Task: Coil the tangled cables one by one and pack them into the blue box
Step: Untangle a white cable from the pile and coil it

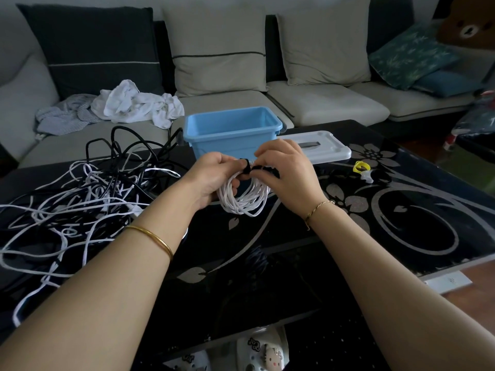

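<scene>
A coiled white cable (242,200) hangs above the black table, between my two hands. My left hand (214,176) grips the coil's top left, fingers curled round the strands. My right hand (288,172) pinches a black strap (261,169) wrapped over the top of the coil. Just behind my hands stands the blue box (233,131), with nothing visible in it. A tangled heap of black and white cables (88,199) spreads over the table's left side.
The box's white lid (328,148) lies right of the box. Yellow, white and black ties (368,172) lie further right on the black glass table (388,236). A sofa with cushions and crumpled clothes (134,104) stands behind.
</scene>
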Motion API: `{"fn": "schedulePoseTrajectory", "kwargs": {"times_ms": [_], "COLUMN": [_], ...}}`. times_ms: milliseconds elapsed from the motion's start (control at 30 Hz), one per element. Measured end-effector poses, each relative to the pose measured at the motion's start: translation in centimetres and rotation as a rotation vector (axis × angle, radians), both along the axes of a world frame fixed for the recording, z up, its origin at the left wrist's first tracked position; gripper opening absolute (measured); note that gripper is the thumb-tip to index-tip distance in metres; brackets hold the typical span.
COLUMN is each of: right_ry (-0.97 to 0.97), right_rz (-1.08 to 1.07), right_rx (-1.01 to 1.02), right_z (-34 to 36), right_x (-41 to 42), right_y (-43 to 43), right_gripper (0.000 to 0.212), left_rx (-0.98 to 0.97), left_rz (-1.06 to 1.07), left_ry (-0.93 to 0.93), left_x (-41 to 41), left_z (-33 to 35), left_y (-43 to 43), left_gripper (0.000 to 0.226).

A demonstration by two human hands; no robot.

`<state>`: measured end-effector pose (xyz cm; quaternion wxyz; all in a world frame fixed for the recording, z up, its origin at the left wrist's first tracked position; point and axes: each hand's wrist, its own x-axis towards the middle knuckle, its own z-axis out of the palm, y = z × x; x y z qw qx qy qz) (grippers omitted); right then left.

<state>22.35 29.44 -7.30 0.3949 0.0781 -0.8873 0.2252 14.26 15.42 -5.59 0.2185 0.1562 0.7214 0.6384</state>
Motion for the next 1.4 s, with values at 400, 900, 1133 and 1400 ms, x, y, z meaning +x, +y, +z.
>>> {"fn": "schedulePoseTrajectory", "kwargs": {"times_ms": [400, 900, 1133, 1400], "right_ry": [0.039, -0.253, -0.313, -0.324], "right_rz": [-0.001, 0.009, 0.048, -0.210], "right_rx": [-0.215, -0.709, -0.916, -0.879], "right_z": [1.5, 1.6, 1.6, 0.7], "right_x": [0.7, 0.4, 0.2, -0.9], "right_y": [0.7, 0.6, 0.7, 0.7], "right_gripper": [0.015, 0.022, 0.016, 0.021], "left_rx": [0.009, 0.026, 0.016, -0.060], "left_rz": [-0.058, -0.181, -0.154, -0.216], "left_ry": [0.177, 0.337, 0.339, 0.391], "left_x": [2.4, 2.8, 3.3, 3.6], "left_z": [0.4, -0.3, -0.3, -0.4], "left_y": [2.0, 1.5, 1.7, 2.4], "left_gripper": [0.012, 0.018, 0.015, 0.032]}}
